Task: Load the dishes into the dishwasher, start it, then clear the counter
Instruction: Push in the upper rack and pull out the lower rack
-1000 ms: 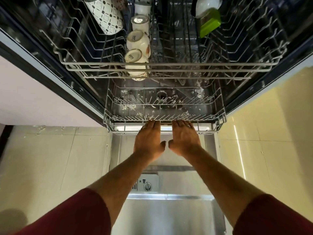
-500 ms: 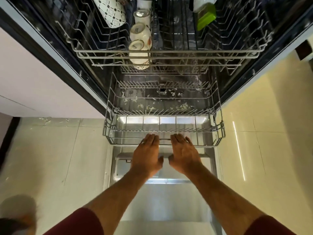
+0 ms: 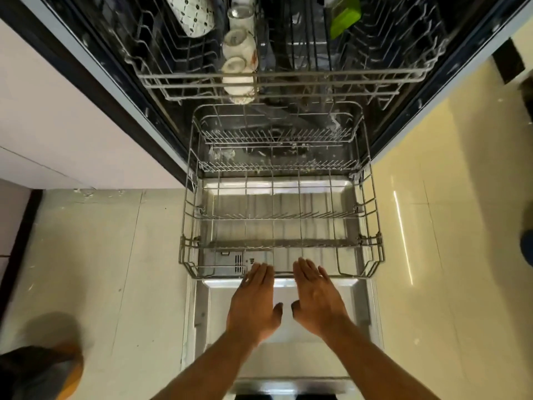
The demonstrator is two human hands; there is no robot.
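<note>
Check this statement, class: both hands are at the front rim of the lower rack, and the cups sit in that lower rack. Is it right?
Not quite. The head view shows the cups in the upper rack; the lower rack holds no dishes. Both the left hand and right hand are at its front rim.

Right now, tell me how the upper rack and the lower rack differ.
The upper rack sits back inside the dishwasher; the lower rack is drawn out over the open door. The upper rack holds cups, a patterned dish and a green item; the lower rack holds no dishes. Both hands touch the lower rack's front edge, not the upper rack. Both are grey wire.
</note>
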